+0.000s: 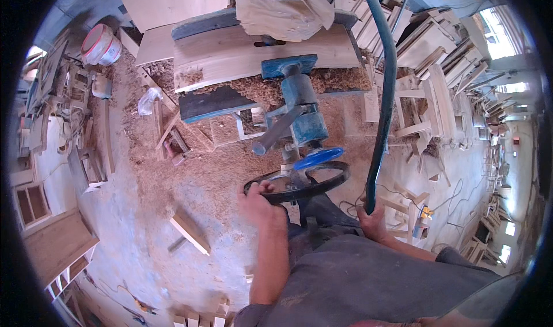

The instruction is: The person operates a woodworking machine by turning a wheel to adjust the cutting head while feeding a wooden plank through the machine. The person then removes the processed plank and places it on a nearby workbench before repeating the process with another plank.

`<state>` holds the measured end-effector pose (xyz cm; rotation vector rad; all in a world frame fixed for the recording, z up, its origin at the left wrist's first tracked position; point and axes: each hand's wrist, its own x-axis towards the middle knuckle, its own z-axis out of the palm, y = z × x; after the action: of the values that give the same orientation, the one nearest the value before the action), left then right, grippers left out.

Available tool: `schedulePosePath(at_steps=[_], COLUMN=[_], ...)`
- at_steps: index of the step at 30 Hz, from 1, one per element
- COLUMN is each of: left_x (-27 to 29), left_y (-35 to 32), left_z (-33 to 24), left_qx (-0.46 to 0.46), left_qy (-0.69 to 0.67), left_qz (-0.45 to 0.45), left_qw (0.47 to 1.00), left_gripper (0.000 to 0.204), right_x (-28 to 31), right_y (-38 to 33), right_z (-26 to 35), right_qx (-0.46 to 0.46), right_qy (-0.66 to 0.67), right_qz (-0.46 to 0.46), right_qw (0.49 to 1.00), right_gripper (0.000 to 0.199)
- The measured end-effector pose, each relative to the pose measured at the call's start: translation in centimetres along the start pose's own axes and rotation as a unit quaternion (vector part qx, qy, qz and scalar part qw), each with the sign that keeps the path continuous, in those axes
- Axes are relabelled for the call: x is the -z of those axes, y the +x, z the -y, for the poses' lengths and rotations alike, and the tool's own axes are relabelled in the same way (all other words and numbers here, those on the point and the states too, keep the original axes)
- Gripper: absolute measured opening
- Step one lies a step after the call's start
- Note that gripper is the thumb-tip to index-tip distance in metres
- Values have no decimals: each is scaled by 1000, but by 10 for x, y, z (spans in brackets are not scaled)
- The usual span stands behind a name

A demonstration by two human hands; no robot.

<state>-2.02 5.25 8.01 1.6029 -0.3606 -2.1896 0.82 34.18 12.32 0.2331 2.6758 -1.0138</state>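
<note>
My left hand is closed round the left side of the rim of a black handwheel. Just above that wheel sits a smaller blue handwheel. My right hand is wrapped round the lower end of a long, curved dark blue-green lever, which runs up past the top of the view. Ahead of me stands a blue woodworking machine. A light wooden board lies across it, under its blue clamp. Wood shavings are heaped along the board's near edge.
Sawdust covers the floor. A short wooden offcut lies at my left, and a white-and-red bucket stands at the far left. Stacked boards and a wooden frame are on the right. A cable trails along the floor.
</note>
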Motion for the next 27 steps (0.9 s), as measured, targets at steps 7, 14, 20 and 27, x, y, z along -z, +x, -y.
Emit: schedulePosePath(at_steps=[7, 14, 20, 27], left_x=[-13, 41, 80, 40], left_y=[-34, 58, 146, 87], left_z=[7, 5, 31, 18], left_qx=[-57, 83, 229, 234], left_qy=[33, -43, -65, -13], left_qz=[11, 49, 125, 88], left_qw=[998, 994, 963, 968], left_gripper=[72, 68, 43, 12], right_x=[-8, 2, 19, 20], right_y=[1, 2, 8, 14], right_z=[4, 9, 7, -5], right_qx=[39, -10, 2, 6], right_qy=[-19, -17, -33, 1], right_qz=[-4, -1, 8, -13], right_qw=[999, 1000, 999, 1000], right_gripper=[23, 24, 23, 23])
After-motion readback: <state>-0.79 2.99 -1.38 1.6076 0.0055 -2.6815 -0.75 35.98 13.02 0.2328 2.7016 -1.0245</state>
